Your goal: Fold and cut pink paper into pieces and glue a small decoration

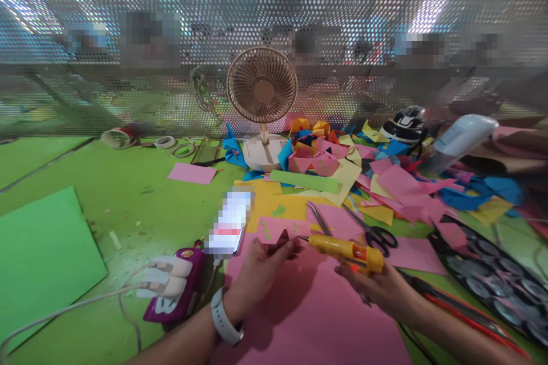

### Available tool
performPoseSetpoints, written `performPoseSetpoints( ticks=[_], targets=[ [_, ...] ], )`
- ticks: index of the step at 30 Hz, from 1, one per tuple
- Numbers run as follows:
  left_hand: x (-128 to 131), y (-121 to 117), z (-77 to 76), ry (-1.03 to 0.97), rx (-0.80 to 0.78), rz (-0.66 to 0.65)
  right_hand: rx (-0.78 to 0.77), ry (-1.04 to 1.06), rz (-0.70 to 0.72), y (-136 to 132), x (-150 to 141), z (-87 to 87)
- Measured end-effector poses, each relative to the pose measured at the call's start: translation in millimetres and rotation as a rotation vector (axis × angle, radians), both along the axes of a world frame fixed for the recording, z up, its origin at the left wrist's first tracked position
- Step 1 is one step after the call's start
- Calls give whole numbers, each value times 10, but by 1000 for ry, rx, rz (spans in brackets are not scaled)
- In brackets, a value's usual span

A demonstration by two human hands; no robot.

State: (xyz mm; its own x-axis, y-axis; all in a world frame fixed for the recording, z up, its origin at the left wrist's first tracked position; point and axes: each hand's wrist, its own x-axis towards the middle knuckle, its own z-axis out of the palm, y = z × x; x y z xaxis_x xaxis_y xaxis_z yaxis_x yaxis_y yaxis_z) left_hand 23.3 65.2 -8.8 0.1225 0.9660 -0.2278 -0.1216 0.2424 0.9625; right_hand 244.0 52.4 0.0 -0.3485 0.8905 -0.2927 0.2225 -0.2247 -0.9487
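Observation:
My left hand [259, 268], with a white watch on the wrist, pinches a small pink paper piece [280, 230] that has a zigzag lower edge and green dots. My right hand [377, 285] grips a yellow glue gun [346, 251] whose nozzle points left and touches the paper piece's right end. Both hands hover over a large pink sheet [317, 313] lying on the green table.
Black scissors [377, 235], a phone [229, 222], a purple power strip [177, 288] with white plugs, a beige desk fan [262, 102], a heap of coloured paper scraps [385, 182], a green sheet [43, 251], tape rolls [165, 142] and a dark tray [492, 274] surround the hands.

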Motion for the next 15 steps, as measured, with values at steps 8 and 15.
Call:
performPoseSetpoints(
  ticks=[8, 15],
  targets=[
    [3, -6, 8, -13, 107, -6, 26, -41, 12, -11, -15, 16],
    [-11, -1, -34, 23, 146, -28, 126, -126, 37, -27, 24, -129]
  ],
)
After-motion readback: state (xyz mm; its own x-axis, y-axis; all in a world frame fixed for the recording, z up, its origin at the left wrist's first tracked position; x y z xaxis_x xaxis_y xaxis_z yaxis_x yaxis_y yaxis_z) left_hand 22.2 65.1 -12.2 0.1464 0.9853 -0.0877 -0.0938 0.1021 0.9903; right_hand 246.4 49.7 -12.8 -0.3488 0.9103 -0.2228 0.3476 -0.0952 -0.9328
